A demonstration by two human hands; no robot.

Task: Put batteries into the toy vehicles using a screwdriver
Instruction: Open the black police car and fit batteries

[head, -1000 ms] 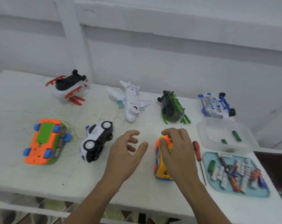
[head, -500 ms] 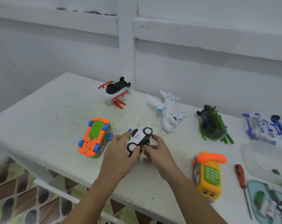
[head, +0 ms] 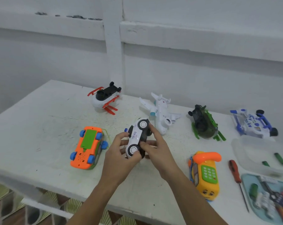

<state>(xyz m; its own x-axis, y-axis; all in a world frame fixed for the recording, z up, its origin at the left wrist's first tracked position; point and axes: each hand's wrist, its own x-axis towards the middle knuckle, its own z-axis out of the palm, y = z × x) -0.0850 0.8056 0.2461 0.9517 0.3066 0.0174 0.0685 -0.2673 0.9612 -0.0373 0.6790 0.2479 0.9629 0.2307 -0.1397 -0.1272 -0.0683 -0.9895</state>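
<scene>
Holding the police car [head: 137, 135] side-up, seemingly just off the worktop [head: 40, 127], L hand [head: 119, 153] and R hand [head: 158, 148] both have fingers curled round it. Risk: smooth shell + wheels that prob. roll, so it may slip once one hand lets go to fetch the tool. Left of police car: orange car [head: 87, 146], belly up. Behind: helicopter [head: 105, 98], plane [head: 161, 114]. Right: green toy [head: 202, 124], toy phone [head: 205, 172], then screwdriver [head: 235, 171] and battery tray [head: 245, 182], well apart. Phone sits btw car and screwdriver; a reaching R arm could knock it.
</scene>
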